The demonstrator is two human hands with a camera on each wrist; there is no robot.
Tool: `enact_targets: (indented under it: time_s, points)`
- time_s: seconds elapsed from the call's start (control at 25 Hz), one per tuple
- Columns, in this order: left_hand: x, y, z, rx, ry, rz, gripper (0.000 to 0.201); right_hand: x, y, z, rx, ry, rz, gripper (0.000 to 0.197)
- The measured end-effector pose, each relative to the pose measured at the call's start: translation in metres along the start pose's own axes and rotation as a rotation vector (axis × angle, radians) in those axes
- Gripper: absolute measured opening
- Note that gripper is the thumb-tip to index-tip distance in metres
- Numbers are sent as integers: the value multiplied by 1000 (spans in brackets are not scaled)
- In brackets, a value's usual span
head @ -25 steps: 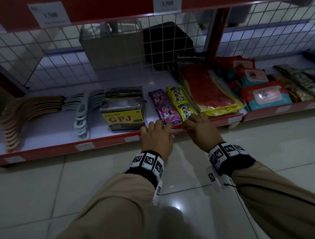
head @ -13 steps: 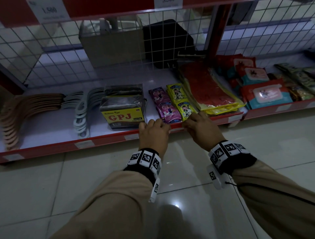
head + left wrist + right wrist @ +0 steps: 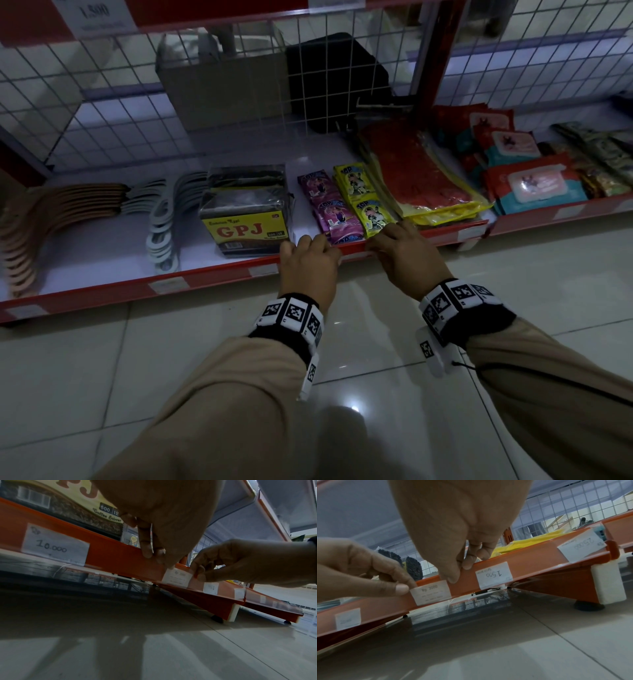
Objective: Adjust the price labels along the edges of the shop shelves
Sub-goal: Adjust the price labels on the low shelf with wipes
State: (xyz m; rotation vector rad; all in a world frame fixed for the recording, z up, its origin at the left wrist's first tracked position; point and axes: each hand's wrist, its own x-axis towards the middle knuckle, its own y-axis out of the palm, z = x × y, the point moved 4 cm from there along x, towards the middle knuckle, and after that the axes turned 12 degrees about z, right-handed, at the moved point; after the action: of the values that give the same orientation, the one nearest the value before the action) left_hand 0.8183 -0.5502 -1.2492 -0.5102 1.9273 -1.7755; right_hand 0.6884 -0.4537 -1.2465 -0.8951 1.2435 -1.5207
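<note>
Head above, wrists below shelf edge [image 3: 212, 275]

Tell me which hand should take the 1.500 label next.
Probably the right. The right hand touches the shelf edge between the Rp 2000 label and the 1.500 label. The left hand pinches the Rp 2000 label's left end, farther away.

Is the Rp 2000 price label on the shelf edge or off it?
On: the Rp 2000 label lies flat against the red shelf edge, left hand at one end, right hand at the other.
</note>
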Motion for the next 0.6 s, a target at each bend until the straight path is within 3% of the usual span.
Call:
enact_targets:
  time_s: [0.24,0.44,0.6]
  points:
    - [-6,0,2,1,45,-19,29,-6,-7,-9,16,4,-57,25]
    - [-7,-2,1,-9,6,-37,28,-21,-9,-29,-38,65,-146,28]
    - [-10,2,-6,-2,-48,-43,33,-25,-8,-38,-30,98,-136,30]
